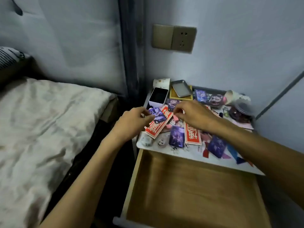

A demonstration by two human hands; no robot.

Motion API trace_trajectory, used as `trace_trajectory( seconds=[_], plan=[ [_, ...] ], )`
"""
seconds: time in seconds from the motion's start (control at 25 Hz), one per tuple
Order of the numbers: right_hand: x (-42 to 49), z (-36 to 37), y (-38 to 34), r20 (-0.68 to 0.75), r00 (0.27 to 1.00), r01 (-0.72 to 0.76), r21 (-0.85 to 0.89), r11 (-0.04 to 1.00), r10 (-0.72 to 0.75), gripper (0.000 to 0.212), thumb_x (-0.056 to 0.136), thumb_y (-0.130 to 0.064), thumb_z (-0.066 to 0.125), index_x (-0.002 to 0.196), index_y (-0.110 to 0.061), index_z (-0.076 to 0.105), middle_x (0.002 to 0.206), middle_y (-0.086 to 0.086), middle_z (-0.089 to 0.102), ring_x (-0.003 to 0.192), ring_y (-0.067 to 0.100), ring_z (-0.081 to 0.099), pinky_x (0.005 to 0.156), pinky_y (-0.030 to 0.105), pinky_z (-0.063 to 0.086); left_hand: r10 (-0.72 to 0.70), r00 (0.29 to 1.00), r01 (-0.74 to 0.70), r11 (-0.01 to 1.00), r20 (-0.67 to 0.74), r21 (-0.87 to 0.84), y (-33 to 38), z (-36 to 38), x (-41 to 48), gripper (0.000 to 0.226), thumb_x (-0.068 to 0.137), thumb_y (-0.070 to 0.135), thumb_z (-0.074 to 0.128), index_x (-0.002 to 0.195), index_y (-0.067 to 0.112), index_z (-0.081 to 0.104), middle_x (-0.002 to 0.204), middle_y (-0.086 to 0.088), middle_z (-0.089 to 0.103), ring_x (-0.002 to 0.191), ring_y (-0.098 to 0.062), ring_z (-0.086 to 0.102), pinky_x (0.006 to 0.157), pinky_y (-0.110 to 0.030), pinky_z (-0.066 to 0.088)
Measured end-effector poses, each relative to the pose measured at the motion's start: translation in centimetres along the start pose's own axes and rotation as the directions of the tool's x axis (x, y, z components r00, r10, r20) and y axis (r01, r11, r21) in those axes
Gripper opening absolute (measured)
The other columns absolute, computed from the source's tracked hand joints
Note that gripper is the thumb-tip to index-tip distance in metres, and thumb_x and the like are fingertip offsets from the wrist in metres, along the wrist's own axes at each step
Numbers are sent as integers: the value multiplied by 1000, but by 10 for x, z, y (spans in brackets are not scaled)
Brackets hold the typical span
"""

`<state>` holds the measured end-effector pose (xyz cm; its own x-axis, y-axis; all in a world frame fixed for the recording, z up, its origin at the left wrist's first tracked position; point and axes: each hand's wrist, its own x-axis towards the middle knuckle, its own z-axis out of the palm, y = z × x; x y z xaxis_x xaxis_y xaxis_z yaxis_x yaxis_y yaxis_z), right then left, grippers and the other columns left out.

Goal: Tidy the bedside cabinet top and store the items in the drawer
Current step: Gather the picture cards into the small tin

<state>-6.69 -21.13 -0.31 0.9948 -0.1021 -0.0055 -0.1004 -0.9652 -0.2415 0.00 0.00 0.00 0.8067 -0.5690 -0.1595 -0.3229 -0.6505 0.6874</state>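
Observation:
The white cabinet top (194, 157) is littered with purple picture cards, red printed tags, keychains and ribbons. My left hand (133, 121) pinches a purple card (157, 114) over a red tag (158, 125) at the top's left side. My right hand (192, 115) hovers over the middle of the pile with curled fingers; I cannot tell whether it holds anything. Below the top, the wooden drawer (194, 191) stands pulled out with nothing visible inside.
A white open box (158, 97), a metal tin lid (181, 88) on a yellow tray, paper cups and a lidded jar (241, 111) stand along the back. The bed (41, 129) lies at left, a wall socket (182, 39) above.

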Motion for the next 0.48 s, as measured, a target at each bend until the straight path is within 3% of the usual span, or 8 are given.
trace_trajectory(
  seconds=[0.12,0.24,0.4,0.48],
  plan=[
    [63,24,19,-117,993,3,-83,997,-13,22,94,-27,60,112,-18,67,114,4,64,98,21,62,80,35,51,-71,996,60,984,-59,-165,-22,10,37,22,90,46,59,98,27,66,83,5,73,74,-10,70,77,-41,59],
    [113,50,21,-79,997,-11,-133,991,0,34,92,-34,61,122,-18,62,123,5,59,111,26,58,88,40,49,-166,982,130,940,-90,-316,-35,15,57,21,87,47,59,87,27,67,79,4,73,72,-13,70,70,-34,56],
    [134,71,24,-89,996,-3,-232,973,-18,32,91,-39,61,115,-17,65,115,6,62,103,28,61,83,42,51,-260,965,194,819,-47,-540,-38,18,61,16,95,27,58,94,15,69,84,-5,73,66,-10,66,52,-17,46],
    [140,73,23,-115,993,-18,-224,974,-8,28,90,-37,62,110,-17,66,111,6,65,99,28,62,81,42,51,-290,956,202,760,-44,-617,-34,16,60,18,96,22,57,99,10,69,91,-9,73,69,-14,64,51,-16,46]
  ],
)
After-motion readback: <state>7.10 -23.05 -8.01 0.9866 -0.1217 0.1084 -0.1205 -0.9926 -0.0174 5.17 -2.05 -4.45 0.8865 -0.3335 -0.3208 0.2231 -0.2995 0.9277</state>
